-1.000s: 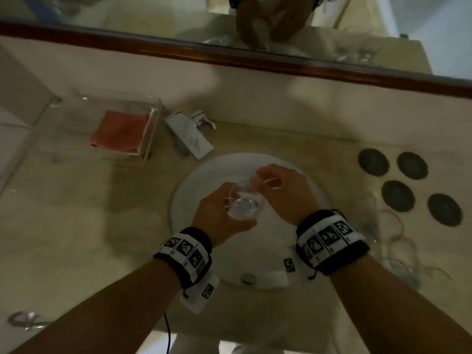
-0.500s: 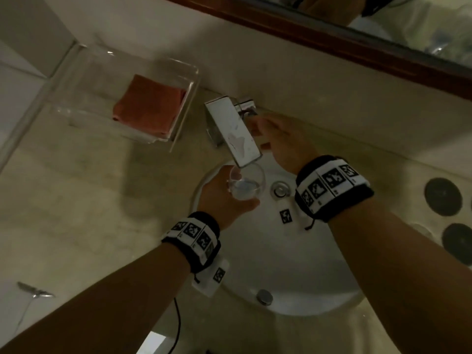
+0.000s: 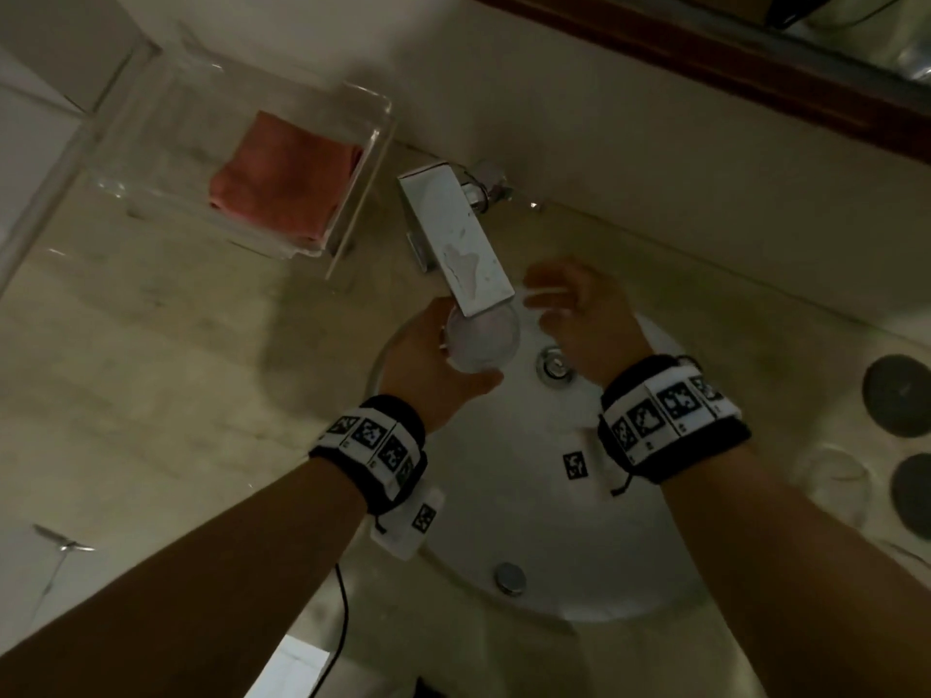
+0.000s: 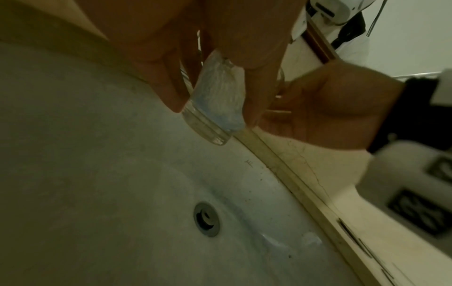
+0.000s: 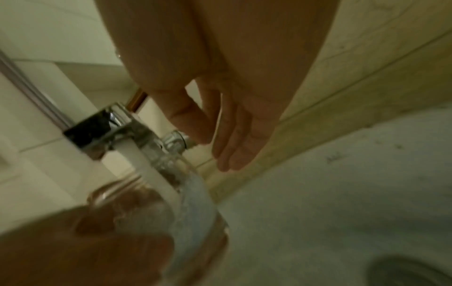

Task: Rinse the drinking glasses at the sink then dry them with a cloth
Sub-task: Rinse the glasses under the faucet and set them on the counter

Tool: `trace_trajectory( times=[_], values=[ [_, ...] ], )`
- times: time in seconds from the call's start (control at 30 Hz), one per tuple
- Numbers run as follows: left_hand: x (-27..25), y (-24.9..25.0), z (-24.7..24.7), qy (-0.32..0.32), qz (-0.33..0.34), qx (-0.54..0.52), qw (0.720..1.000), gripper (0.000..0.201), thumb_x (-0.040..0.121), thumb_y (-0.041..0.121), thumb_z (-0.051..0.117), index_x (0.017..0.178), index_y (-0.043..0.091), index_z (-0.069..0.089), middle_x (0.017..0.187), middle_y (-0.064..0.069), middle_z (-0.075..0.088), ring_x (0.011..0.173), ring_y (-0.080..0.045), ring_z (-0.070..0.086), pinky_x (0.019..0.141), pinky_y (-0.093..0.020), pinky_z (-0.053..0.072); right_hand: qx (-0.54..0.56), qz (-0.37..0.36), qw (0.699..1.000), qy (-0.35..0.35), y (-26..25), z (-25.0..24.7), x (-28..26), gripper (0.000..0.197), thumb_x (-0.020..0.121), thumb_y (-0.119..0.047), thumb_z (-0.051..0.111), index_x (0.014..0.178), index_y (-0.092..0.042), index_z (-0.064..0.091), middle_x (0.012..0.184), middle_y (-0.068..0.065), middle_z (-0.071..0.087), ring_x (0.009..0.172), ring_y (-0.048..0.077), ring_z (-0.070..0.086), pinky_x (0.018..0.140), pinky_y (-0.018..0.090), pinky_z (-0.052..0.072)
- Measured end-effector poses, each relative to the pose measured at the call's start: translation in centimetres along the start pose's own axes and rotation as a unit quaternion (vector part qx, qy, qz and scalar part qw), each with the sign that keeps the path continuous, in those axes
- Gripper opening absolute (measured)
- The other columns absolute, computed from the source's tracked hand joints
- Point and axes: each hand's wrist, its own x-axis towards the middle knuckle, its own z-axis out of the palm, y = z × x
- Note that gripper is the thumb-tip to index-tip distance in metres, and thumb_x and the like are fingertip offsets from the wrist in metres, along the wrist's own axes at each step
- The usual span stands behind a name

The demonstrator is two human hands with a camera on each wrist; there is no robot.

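Beige stone counter (image 3: 166, 375) runs around our white sink (image 3: 579, 546), with a folded red cloth (image 3: 287, 178) waiting in a clear tray (image 3: 375, 158) at the far left. Our left hand (image 3: 428, 365) wraps the glass (image 3: 481, 340) under the tap (image 3: 456, 239), water foaming inside. Wet fingers could let it slip and chip on the basin, or overflow could splash. Our right hand (image 3: 584, 319) hovers with relaxed fingers, seemingly holding nothing. Only the wristbands' square markers show; we read no writing.

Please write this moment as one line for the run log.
step: rinse | left hand: grips glass under faucet | water: running into glass | right hand: open, holds nothing | cloth: in clear box
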Motion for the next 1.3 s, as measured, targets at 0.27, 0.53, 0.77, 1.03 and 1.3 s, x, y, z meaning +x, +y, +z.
trace_trajectory(
  times=[0.27,0.53,0.77,1.03,1.3],
  values=[
    [0.7,-0.8,0.1,-0.013,0.015,-0.001,1.0,0.076,0.073,0.022,0.089,0.123,0.042,0.037,0.102,0.036,0.047,0.087,0.023,0.048,0.071,0.005,0.04,-0.013,-0.034,0.995,-0.088,2.5,2.1,-2.2,0.069,0.073,0.005,0.08,0.132,-0.02,0.053,0.118,-0.012,0.058,0.102,0.002,0.057,0.084,0.014,0.05],
    [1.3,-1.6,0.1,-0.029,0.03,-0.013,0.999,0.08,0.072,0.022,0.089,0.124,0.05,0.035,0.112,0.031,0.054,0.098,0.018,0.055,0.081,-0.005,0.047,0.04,-0.034,0.995,-0.081,3.3,2.3,-2.1,0.069,0.072,-0.015,0.088,0.131,-0.025,0.052,0.122,-0.016,0.06,0.113,-0.004,0.058,0.095,0.024,0.054],
    [1.9,-1.3,0.1,-0.143,-0.107,0.05,0.983,0.05,0.074,0.067,0.072,0.092,0.02,0.075,0.081,0.005,0.075,0.074,-0.012,0.071,0.068,-0.023,0.059,-0.046,0.1,0.991,-0.077,4.9,3.3,-1.5,0.073,0.078,-0.075,0.055,0.099,-0.007,0.073,0.092,0.01,0.076,0.087,0.024,0.073,0.088,0.047,0.059],
    [1.4,-1.5,0.8,-0.17,-0.238,0.006,0.956,0.071,0.07,0.071,0.068,0.087,0.003,0.075,0.08,-0.013,0.076,0.071,-0.023,0.074,0.074,-0.035,0.063,-0.001,0.232,0.967,-0.104,5.5,4.2,-1.4,0.058,0.094,-0.056,0.055,0.084,-0.001,0.07,0.084,0.016,0.073,0.078,0.029,0.072,0.083,0.039,0.061],
    [2.3,-1.2,0.0,-0.095,-0.153,-0.089,0.98,0.074,0.063,0.013,0.089,0.13,0.013,0.057,0.118,-0.01,0.063,0.099,-0.02,0.064,0.088,-0.042,0.055,0.056,0.067,0.991,-0.098,4.9,3.3,-1.8,0.059,0.082,-0.023,0.081,0.134,-0.015,0.054,0.127,0.003,0.064,0.116,0.019,0.064,0.098,0.043,0.056]
  ],
)
